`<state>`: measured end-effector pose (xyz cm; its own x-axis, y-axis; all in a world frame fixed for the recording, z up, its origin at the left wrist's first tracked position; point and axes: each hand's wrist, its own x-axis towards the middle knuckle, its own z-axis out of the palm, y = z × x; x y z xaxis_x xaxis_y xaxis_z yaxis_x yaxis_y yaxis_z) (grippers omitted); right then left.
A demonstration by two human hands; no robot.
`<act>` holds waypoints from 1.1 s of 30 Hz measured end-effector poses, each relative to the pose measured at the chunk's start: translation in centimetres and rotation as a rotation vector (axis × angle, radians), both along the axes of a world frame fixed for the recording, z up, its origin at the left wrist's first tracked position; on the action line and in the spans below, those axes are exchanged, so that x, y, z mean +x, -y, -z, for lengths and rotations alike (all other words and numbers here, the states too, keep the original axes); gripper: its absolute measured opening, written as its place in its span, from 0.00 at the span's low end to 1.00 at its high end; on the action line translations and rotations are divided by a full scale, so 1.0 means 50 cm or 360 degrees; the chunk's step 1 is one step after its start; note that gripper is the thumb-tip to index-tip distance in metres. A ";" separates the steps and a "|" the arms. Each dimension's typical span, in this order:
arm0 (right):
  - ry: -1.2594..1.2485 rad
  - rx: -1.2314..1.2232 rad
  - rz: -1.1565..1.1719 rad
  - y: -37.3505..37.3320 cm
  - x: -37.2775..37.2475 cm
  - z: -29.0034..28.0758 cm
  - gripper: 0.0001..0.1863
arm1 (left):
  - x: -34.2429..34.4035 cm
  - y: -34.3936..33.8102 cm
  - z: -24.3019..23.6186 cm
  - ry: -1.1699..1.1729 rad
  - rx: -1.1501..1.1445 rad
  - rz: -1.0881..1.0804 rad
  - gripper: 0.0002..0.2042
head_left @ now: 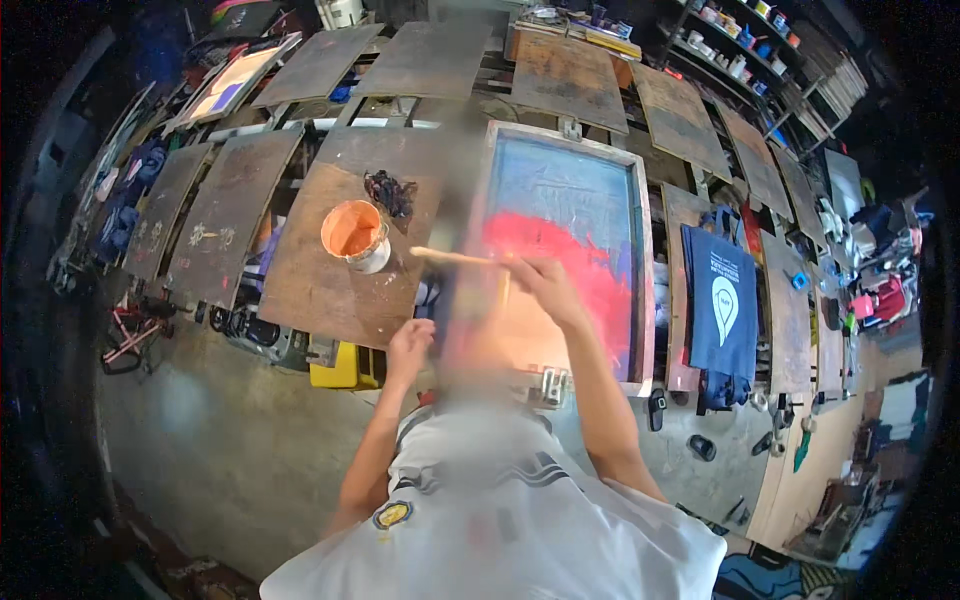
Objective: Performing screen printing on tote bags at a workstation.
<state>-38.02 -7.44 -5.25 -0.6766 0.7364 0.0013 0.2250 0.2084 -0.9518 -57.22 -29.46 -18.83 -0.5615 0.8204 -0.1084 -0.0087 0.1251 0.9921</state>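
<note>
My right hand (543, 288) is closed around one end of a light wooden stick (440, 256), held level above the left side of a screen-printing frame (644, 290). The frame's mesh is blue at the far end, with wet-looking pink-red and pale orange ink (540, 325) nearer me. Left of the stick, a white bucket (375, 258) of orange ink stands on a brown board. My left hand (411, 347) hovers by that board's near right corner, fingers curled, with nothing visible in them. A blurred vertical band hides the frame's left edge and part of the stick.
A dark crumpled cloth (388, 192) lies behind the bucket on the brown board (300, 285). To the right, a navy tote bag (720, 300) with a white print covers another board. A yellow container (340, 366) sits below. Shelves of pots (735, 45) stand at the back right.
</note>
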 end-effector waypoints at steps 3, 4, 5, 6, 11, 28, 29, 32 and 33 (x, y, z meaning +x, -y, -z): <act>0.0326 0.0296 -0.0086 0.017 -0.176 -0.052 0.21 | -0.025 0.018 0.045 -0.0096 0.0055 0.0208 0.11; 0.0316 0.0311 -0.0071 0.033 -0.218 -0.055 0.21 | -0.022 0.028 0.038 -0.0171 -0.0014 0.0236 0.12; 0.0349 0.0478 -0.0027 0.047 -0.262 -0.062 0.21 | -0.029 0.035 0.030 -0.0233 -0.0002 0.0315 0.12; 0.0383 0.0644 0.0019 0.058 -0.303 -0.069 0.21 | -0.038 0.041 0.023 -0.0294 0.0009 0.0394 0.12; 0.0597 0.0993 0.0068 0.074 -0.477 -0.071 0.22 | -0.089 0.062 0.002 -0.0479 -0.0012 0.0464 0.11; 0.1509 0.1133 0.0404 0.229 -0.167 0.258 0.48 | -0.076 -0.030 0.031 -0.0434 0.0117 0.0690 0.11; 0.1489 0.0982 0.0423 0.245 -0.182 0.228 0.48 | -0.067 -0.018 0.046 -0.0419 0.0027 0.0607 0.11; 0.1544 0.0782 0.0501 0.232 -0.164 0.184 0.43 | -0.037 -0.032 0.073 -0.0332 0.0147 0.0557 0.11; 0.1445 0.0862 0.0487 0.197 -0.135 0.253 0.41 | -0.024 -0.040 0.034 -0.0276 0.0146 0.0606 0.09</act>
<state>-44.78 -17.28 -17.89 -0.3784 0.9251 -0.0308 0.9083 0.3647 -0.2051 -58.41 -27.48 -20.55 -0.2199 0.9745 0.0442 0.1892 -0.0019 0.9819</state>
